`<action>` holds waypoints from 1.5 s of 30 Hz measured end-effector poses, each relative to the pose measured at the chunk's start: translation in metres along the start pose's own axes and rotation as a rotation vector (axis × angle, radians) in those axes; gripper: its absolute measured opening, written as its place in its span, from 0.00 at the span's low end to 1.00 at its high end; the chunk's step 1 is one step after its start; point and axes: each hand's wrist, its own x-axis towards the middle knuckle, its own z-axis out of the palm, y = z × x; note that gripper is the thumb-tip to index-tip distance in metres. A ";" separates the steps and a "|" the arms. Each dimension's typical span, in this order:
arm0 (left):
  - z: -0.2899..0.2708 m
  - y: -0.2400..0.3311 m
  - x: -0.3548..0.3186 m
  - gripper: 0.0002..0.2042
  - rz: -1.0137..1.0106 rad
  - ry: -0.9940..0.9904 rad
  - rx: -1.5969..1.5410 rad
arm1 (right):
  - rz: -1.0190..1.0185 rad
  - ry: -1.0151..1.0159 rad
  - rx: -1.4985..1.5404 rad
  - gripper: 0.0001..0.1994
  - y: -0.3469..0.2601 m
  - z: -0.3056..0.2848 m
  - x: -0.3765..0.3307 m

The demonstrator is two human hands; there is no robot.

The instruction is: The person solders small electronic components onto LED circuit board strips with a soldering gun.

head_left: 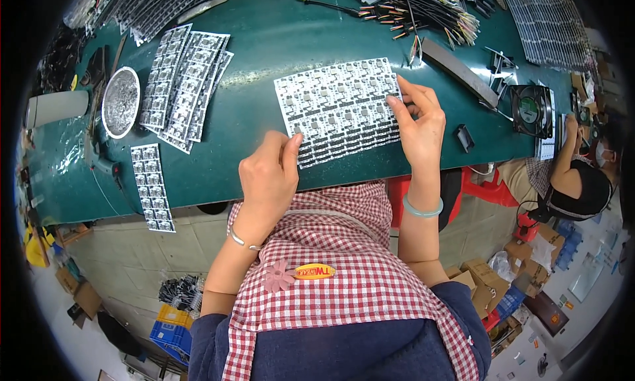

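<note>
Between my two hands is a stack of white circuit board panels (340, 93), with rows of small grey and black parts on the top one. The lower edges of several panels show fanned out toward me. My left hand (270, 166) pinches the stack at its near left corner, thumb on top. At the right edge my right hand (422, 120) grips it between thumb and fingers. To the left, more circuit board panels (192, 83) lie in an overlapping pile. One narrow panel strip (153, 188) lies apart at the table's near edge.
A round dish (121, 103) of silvery bits and a soldering iron (106, 166) are on the left of the green table (251, 43). Bundled black wires (423, 17) lie at the back, a cooling fan (531, 110) at right. Another person (579, 182) sits far right.
</note>
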 end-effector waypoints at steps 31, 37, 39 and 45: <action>-0.004 0.003 0.001 0.13 -0.195 -0.047 -0.142 | -0.016 0.034 -0.016 0.18 -0.003 -0.002 -0.005; -0.003 0.003 0.003 0.13 -0.172 -0.040 -0.130 | -0.024 0.038 -0.007 0.17 0.001 0.001 -0.006; -0.003 0.004 0.004 0.13 -0.164 -0.037 -0.132 | -0.007 0.041 0.012 0.17 0.001 0.000 -0.006; -0.019 -0.001 0.001 0.12 -0.209 0.009 -0.127 | -0.006 0.027 0.054 0.16 0.001 0.000 -0.004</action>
